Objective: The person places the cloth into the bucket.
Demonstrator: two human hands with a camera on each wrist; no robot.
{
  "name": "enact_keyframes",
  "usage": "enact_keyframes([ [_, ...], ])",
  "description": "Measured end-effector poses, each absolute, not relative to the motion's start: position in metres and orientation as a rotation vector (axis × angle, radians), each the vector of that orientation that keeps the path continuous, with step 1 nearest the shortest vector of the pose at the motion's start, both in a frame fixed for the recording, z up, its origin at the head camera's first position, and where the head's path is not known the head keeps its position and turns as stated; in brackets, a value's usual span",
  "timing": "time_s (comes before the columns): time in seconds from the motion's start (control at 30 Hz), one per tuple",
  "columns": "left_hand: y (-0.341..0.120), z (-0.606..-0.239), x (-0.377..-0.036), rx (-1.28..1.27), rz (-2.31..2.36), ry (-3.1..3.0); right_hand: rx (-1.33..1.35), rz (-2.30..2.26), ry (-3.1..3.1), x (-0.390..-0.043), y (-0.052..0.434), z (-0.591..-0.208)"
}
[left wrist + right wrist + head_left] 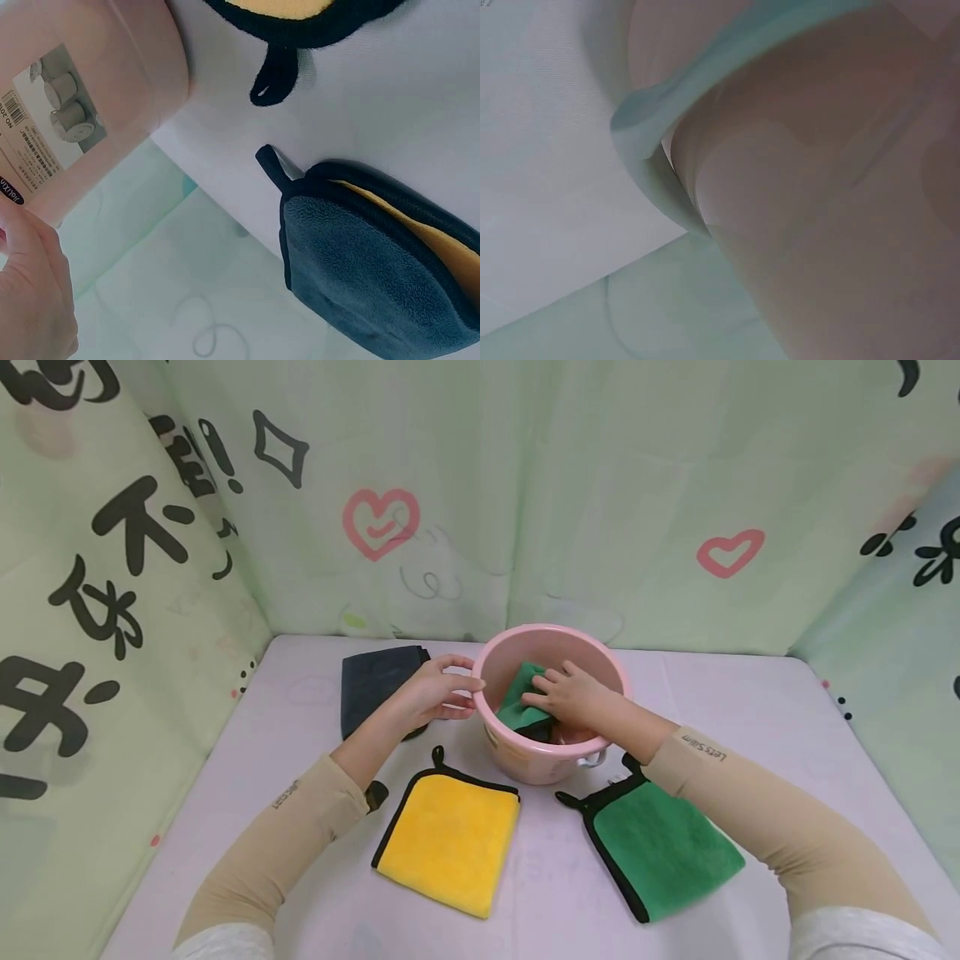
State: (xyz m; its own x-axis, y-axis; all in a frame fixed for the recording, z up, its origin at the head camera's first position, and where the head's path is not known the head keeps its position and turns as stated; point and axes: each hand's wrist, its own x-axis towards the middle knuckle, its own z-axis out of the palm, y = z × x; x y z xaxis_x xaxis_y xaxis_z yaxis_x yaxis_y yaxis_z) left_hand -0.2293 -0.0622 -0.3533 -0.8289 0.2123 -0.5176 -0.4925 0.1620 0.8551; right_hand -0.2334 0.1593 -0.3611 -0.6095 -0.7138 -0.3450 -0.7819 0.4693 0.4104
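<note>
From where I stand, the person's left hand (pixel 435 689) is at the left rim of a pink bucket (pixel 525 767), its fingers apart and fairly straight, fingertips touching the plastic. The right hand (pixel 573 697) reaches down into the bucket, its fingers spread over a bunched green cloth (pixel 517 710) that leans against the inside wall and shows black edging at its lower end. I cannot tell whether that hand pinches the cloth or only presses on it.

A printed label (pixel 56 112) is stuck to the bucket's side, near the left hand. Beyond that hand lies a dark folded cloth (pixel 378 685), with yellow showing between its layers in the left wrist view. In front of the bucket lies a yellow cloth (pixel 450 839) with black trim, its loop pointing away from the person. A flat green cloth (pixel 667 847), also black-edged, is to the right of it, partly under the right forearm. Beige sleeves (pixel 757 818) cover both forearms. Everything is on a pale lilac surface (pixel 705 693), with light green curtains (pixel 637 468) around it, printed with hearts and black characters.
</note>
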Motion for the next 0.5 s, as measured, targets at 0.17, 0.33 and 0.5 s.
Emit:
enact_keyframes([
  [0.17, -0.0625, -0.3527, -0.2291, -0.263, 1.718, 1.913, -1.286, 0.871, 2.545, -0.2325, 0.158, -0.3599],
  [0.33, -0.0626, -0.3526, -0.2288, -0.266, 1.722, 1.912, -1.274, 0.836, 2.556, -0.232, 0.1577, -0.3594],
  [0.5, -0.0617, -0.3519, -0.2281, -0.259, 1.728, 1.905, -1.287, 0.703, 2.629, -0.2313, 0.1612, -0.358],
])
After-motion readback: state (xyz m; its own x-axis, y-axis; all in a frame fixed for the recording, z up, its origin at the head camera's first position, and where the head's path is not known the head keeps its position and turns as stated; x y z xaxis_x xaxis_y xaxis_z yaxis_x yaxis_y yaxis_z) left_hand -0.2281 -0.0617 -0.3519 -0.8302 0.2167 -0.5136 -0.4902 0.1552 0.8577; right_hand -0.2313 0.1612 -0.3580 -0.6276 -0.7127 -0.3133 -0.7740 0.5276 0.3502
